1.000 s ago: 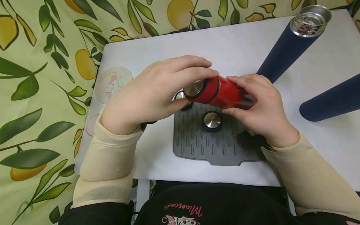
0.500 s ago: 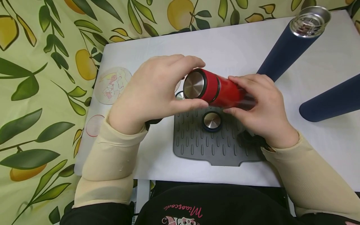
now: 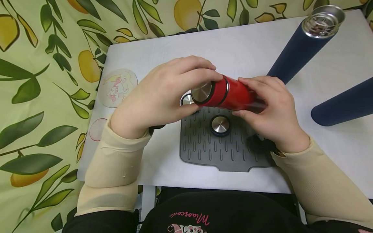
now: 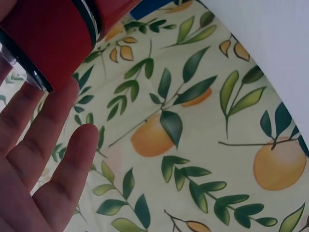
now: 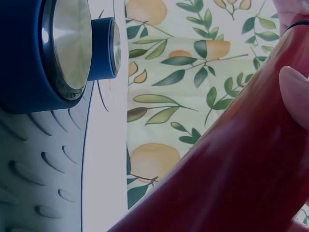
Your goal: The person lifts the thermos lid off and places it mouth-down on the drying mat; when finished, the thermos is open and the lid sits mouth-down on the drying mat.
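A red thermos flask [image 3: 240,94] is held tilted above the grey mat, its silver-topped end towards the left. My left hand [image 3: 160,92] grips the red lid [image 3: 217,93], fingers over the top and thumb below. In the left wrist view, fingertips touch the rim of that lid [image 4: 48,41]. Around the flask's body curls my right hand [image 3: 275,108]; its wrist view shows the long red body [image 5: 227,164] up close. Below on the mat sits a navy lid with a silver top [image 3: 220,125]. Another silver-topped lid [image 3: 186,99] is partly hidden behind my left thumb.
The grey ribbed mat [image 3: 201,150] lies near the table's front edge. To the right stand an uncapped navy flask [image 3: 300,53] and a second navy flask [image 3: 344,101], cut off by the frame. A round printed coaster [image 3: 118,88] and a red-rimmed disc [image 3: 98,129] lie left.
My left hand has turned back and forth around the lid: half a second ago its thumb reached further right, and now the fingers reach over the top again. My right hand stays nearly still.
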The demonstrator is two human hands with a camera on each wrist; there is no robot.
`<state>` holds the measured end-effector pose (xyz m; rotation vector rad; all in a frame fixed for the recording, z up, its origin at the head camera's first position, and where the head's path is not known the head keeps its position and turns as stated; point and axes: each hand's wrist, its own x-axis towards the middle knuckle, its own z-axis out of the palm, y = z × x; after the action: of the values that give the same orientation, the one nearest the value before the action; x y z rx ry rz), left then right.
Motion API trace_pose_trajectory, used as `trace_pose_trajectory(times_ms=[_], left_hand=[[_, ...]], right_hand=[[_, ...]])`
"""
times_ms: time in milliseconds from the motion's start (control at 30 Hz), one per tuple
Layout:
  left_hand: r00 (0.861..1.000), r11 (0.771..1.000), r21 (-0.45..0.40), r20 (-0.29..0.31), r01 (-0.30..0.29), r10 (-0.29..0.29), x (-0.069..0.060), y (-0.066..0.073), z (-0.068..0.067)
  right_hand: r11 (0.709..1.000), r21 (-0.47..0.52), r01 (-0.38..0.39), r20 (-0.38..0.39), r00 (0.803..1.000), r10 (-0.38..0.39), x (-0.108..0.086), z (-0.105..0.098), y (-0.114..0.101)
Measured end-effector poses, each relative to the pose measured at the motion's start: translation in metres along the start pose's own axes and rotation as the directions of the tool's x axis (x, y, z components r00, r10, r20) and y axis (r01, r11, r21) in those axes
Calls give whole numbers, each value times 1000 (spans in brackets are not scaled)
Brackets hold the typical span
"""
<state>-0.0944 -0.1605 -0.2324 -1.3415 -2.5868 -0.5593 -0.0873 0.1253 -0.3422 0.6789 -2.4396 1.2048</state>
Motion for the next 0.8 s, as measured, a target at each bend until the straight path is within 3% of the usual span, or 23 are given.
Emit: trace_pose_trajectory(times_ms=[167,367,467,567,667,733,800], left_hand=[[995,995,19,-32,97,-97,0,2,3],[966,963,79,-56,257,-253,2,6,8],[958,953,92,-44,287,-284,2,5,8],[977,977,28,-27,210,-209,-1,1,5],[998,997,-60,-26,54,-56,-5,-3,1],[999,996,-84,-35,-35,32,-6,-5,0],[996,992,-97,-46,-81,76,-6,-5,0]], right_hand=[[1000,2,-3,10,1000,3,0,0,-1],[1000,-6,7,10,1000,-7,-1,1,-2],[1000,-6,16,5,1000,-16,-1,2,-2],[1000,3,17,-3,1000,-17,0,2,-1],[1000,8,10,-8,1000,-10,0,2,-1],[1000,4,5,-7,1000,-5,0,1,-1],[1000,4,2,-5,1000,-2,0,1,-1]])
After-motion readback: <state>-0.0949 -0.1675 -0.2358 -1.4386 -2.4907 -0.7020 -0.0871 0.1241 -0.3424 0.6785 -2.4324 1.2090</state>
